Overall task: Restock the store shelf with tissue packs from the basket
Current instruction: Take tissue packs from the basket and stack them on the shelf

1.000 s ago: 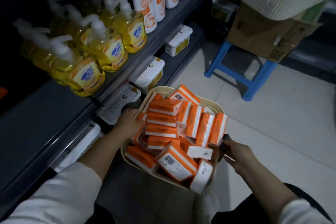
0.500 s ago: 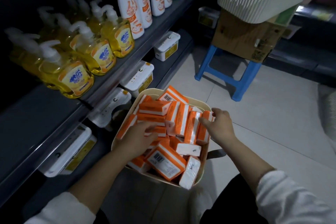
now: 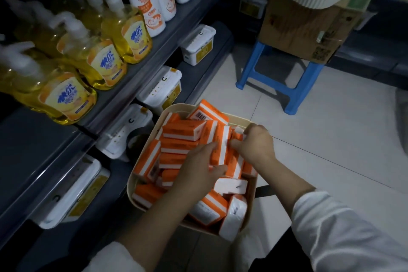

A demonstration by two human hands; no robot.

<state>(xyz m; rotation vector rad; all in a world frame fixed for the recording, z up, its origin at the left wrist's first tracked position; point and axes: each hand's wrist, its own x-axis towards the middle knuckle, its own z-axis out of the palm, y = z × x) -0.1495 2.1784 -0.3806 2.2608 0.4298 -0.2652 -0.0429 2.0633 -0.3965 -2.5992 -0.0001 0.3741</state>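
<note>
A cream basket (image 3: 131, 185) stands on the floor beside the dark shelf (image 3: 37, 139) and holds several orange-and-white tissue packs (image 3: 181, 131). A few packs stand upright in a row (image 3: 221, 139) near the basket's right side. My left hand (image 3: 196, 170) reaches in from the left, its fingers and thumb curled round the near end of that row. Gripping the same row from the right, my right hand (image 3: 256, 143) has its fingers curled over the packs' tops. Both sleeves are white.
Yellow pump bottles (image 3: 123, 35) and white bottles (image 3: 145, 0) fill the upper shelf, with a bare stretch at its near left. White lidded boxes (image 3: 161, 88) sit on the lower shelf. A blue stool (image 3: 293, 93) carrying a cardboard box (image 3: 298, 28) stands on the tiled floor.
My left hand went from the basket's left rim into the packs. My right hand left the basket's handle and came onto the upright row, where both hands now meet.
</note>
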